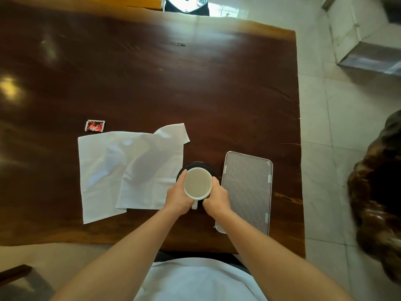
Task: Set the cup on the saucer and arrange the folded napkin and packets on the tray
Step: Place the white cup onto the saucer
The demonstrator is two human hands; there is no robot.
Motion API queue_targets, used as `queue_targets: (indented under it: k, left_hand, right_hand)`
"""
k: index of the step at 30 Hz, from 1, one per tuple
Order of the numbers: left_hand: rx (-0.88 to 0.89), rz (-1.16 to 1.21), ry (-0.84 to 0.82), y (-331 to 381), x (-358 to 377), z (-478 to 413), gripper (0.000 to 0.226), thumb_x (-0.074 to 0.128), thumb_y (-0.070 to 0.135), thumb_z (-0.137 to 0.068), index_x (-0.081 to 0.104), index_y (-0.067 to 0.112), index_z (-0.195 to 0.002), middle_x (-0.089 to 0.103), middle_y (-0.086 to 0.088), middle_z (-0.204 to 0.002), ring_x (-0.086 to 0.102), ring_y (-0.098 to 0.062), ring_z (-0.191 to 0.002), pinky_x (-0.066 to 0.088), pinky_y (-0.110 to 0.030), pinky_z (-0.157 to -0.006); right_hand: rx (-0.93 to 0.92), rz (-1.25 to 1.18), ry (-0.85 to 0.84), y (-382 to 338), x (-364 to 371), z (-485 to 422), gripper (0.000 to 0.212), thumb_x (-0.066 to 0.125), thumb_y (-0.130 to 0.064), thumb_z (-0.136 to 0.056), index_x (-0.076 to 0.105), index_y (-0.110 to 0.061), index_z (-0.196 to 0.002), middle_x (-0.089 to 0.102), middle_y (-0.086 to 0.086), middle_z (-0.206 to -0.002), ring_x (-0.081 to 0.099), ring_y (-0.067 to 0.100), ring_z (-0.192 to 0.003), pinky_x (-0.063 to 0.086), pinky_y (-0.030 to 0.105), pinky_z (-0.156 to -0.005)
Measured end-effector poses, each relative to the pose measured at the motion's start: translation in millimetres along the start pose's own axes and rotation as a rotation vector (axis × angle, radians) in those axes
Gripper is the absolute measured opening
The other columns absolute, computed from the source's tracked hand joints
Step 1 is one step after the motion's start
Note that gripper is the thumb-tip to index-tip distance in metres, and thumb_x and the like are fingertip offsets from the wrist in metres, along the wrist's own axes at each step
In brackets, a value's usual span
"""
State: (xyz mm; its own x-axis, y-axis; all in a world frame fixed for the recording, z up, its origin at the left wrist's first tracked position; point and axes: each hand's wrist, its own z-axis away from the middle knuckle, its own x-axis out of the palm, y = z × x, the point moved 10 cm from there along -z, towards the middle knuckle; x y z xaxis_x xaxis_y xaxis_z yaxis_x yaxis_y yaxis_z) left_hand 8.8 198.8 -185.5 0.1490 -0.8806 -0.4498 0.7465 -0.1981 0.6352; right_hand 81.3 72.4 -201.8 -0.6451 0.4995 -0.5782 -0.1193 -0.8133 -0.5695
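Observation:
A white cup [198, 183] stands over a dark round saucer [200, 165], its handle pointing toward me. My left hand [178, 197] grips the cup's left side and my right hand [217, 197] grips its right side. I cannot tell whether the cup rests on the saucer or hovers just above it. A white napkin [121, 170] lies spread and loosely folded over to the left of the cup. A small red and black packet [95, 126] lies beyond the napkin's far left corner. The striped rectangular tray [249, 192] lies right of the cup, with nothing on it.
The dark wooden table [152, 83] ends at its right edge just past the tray. Pale floor tiles [336, 148] lie beyond it, with a dark carved wooden mass [377, 192] at the right and a metal cabinet [364, 44] at the far right.

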Motion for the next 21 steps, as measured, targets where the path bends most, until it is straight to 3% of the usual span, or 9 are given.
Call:
queue_targets:
  k: [5, 9, 17, 21]
  left_hand:
    - [0.013, 0.022, 0.007, 2.0, -0.8, -3.6, 0.085, 0.072, 0.019, -0.091, 0.022, 0.033, -0.158, 0.047, -0.001, -0.151, 0.049, -0.024, -0.133, 0.044, -0.038, -0.106]
    - [0.018, -0.004, -0.016, 0.0, -0.1, -5.9, 0.094, 0.073, 0.006, -0.084, 0.022, 0.032, -0.158, 0.046, -0.002, -0.152, 0.048, -0.027, -0.135, 0.046, -0.044, -0.109]
    - [-0.057, -0.028, -0.031, -11.1, -2.8, -8.2, 0.099, 0.069, -0.008, -0.08, 0.019, 0.024, -0.159, 0.045, -0.004, -0.153, 0.05, -0.03, -0.133, 0.053, -0.046, -0.099]
    - [-0.017, -0.02, -0.015, -5.7, -8.1, -7.6, 0.079, 0.068, -0.008, -0.079, 0.042, 0.023, -0.148, 0.057, -0.001, -0.125, 0.062, -0.028, -0.114, 0.059, -0.045, -0.088]
  right_hand:
    - [0.012, 0.018, -0.046, -2.7, -2.1, 0.7, 0.066, 0.063, 0.007, -0.079, 0.041, -0.02, -0.135, 0.058, 0.006, -0.118, 0.058, 0.022, -0.109, 0.057, 0.041, -0.089]
    - [0.014, 0.03, -0.062, -6.2, -7.5, 0.7, 0.068, 0.062, 0.005, -0.078, 0.04, -0.022, -0.136, 0.059, 0.007, -0.117, 0.059, 0.024, -0.105, 0.057, 0.041, -0.085]
    - [0.013, 0.001, -0.08, -7.6, -13.4, 6.5, 0.067, 0.062, 0.009, -0.079, 0.044, -0.024, -0.135, 0.056, 0.002, -0.113, 0.06, 0.022, -0.105, 0.06, 0.04, -0.083]
    - [0.024, 0.037, -0.06, -9.9, -17.1, 5.8, 0.054, 0.064, 0.003, -0.081, 0.048, -0.02, -0.127, 0.059, 0.005, -0.113, 0.059, 0.022, -0.1, 0.058, 0.039, -0.081]
